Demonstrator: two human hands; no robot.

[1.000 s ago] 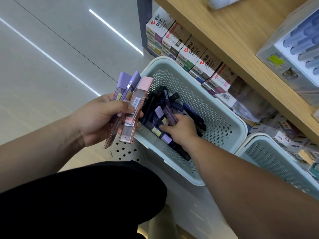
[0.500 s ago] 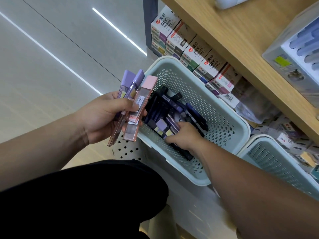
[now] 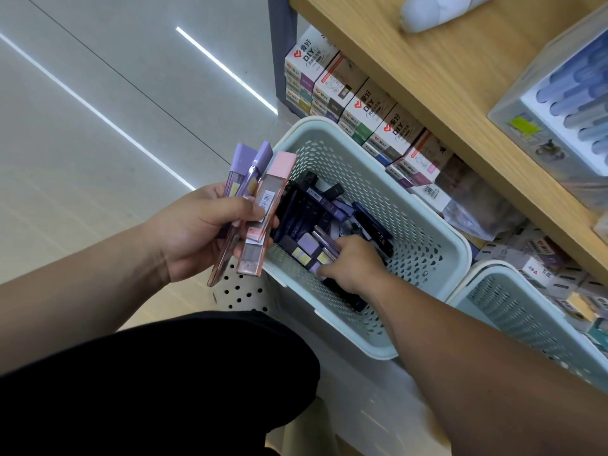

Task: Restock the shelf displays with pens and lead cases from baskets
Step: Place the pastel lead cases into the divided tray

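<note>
My left hand (image 3: 200, 228) grips a fan of lead cases (image 3: 260, 205), two with purple caps and one pink, held upright just left of a pale green basket (image 3: 437, 245). Inside the basket lie several dark and purple lead cases (image 3: 316, 218). My right hand (image 3: 353, 266) reaches down into the basket and its fingers curl round a purple-capped case (image 3: 325, 248) among the pile; its fingertips are hidden among the cases.
A second pale green basket (image 3: 513, 311) stands to the right. Rows of white DIY boxes (image 3: 362, 106) fill the low shelf behind the baskets. A wooden shelf (image 3: 437, 70) above carries a boxed set of pens (image 3: 566, 103). A perforated white panel (image 3: 240, 291) sits below my left hand.
My right hand has shifted slightly toward the near left side of the basket and closed on a purple case. My left hand keeps its bundle steady.
</note>
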